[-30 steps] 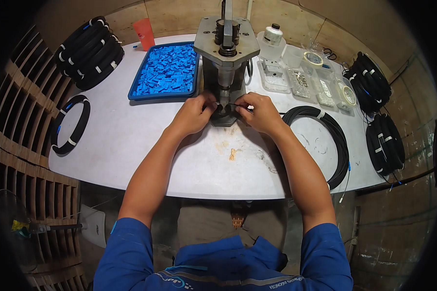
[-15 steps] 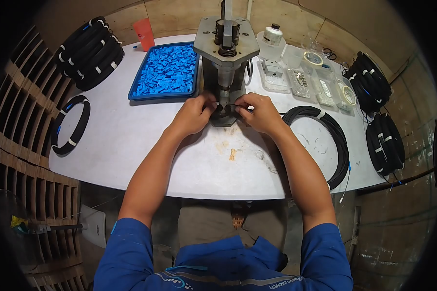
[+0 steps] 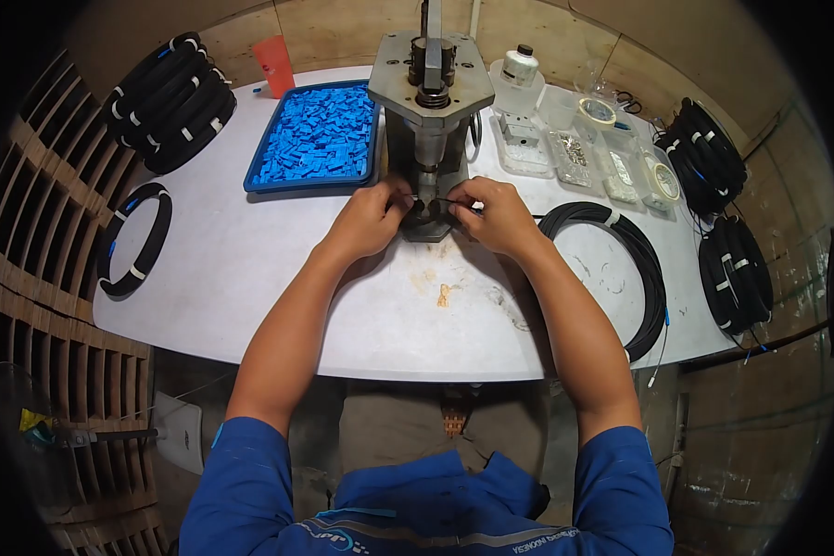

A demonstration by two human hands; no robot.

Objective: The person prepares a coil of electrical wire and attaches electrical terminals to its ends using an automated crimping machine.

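Observation:
A metal press stands upright at the back middle of the table, both hands at the foot of its ram. My left hand is closed in a pinch at the left of the ram; what lies between its fingertips is too small to make out. On the other side, my right hand pinches a thin black cable that reaches in under the ram. From behind that hand the cable seems to run to a large black cable coil on the right of the table. The press's lower jaw is partly hidden by my fingers.
A blue tray full of small blue pieces is left of the press, near an orange cup. Clear plastic boxes, tape and a white bottle stand at right. Cable bundles sit on both sides.

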